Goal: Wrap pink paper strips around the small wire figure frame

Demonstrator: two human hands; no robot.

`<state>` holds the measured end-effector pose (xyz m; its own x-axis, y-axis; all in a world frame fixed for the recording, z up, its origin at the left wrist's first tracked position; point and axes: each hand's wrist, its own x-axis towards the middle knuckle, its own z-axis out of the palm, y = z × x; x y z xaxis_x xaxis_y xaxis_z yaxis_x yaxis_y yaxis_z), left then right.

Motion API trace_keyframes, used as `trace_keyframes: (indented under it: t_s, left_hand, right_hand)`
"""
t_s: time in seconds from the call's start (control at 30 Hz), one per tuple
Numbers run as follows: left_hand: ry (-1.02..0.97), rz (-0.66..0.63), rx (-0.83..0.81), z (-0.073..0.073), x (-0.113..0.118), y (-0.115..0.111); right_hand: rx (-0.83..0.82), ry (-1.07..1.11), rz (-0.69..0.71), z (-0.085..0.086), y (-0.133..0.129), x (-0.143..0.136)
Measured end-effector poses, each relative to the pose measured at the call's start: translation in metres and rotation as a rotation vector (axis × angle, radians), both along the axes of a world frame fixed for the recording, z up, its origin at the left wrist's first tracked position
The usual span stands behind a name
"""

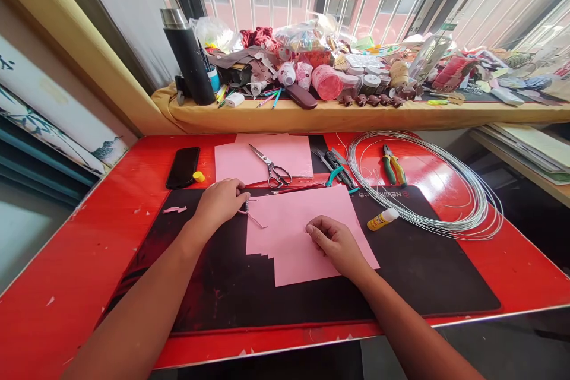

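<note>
My left hand (222,202) is closed, its fingertips on the upper end of a small wire piece (254,219). That piece has a dark stem and thin pinkish legs, and it lies over the left edge of a pink paper sheet (294,237). The sheet has a stepped cut at its lower left and rests on a black desk mat (214,285). Over the right part of the sheet, my right hand (336,243) has thumb and fingers pinched together; what is between them, if anything, is hidden. A glue stick (383,219) lies to the right of the sheet.
Scissors (269,166) lie on more pink paper (231,160) behind. Cutters (333,166), a wire coil (472,225) and pliers (392,166) are at right. A phone (183,167) and yellow cap (198,176) sit at left. A black flask (189,59) stands on the cluttered sill (276,117).
</note>
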<state>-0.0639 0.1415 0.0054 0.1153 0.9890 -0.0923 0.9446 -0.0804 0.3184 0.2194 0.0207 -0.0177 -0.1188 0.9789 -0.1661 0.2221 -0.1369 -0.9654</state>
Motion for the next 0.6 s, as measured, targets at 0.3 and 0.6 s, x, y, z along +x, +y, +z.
trace_keyframes:
  t_s: [0.3,0.6]
  left_hand:
    - [-0.126,0.017,-0.049,-0.011,-0.002,0.010]
    - [-0.395,0.009,-0.143,-0.005,-0.012,0.015]
  right_hand:
    - [-0.008,0.010,-0.001,0.004,0.000,0.000]
    - [-0.020,0.031,-0.009,0.005,-0.001,0.000]
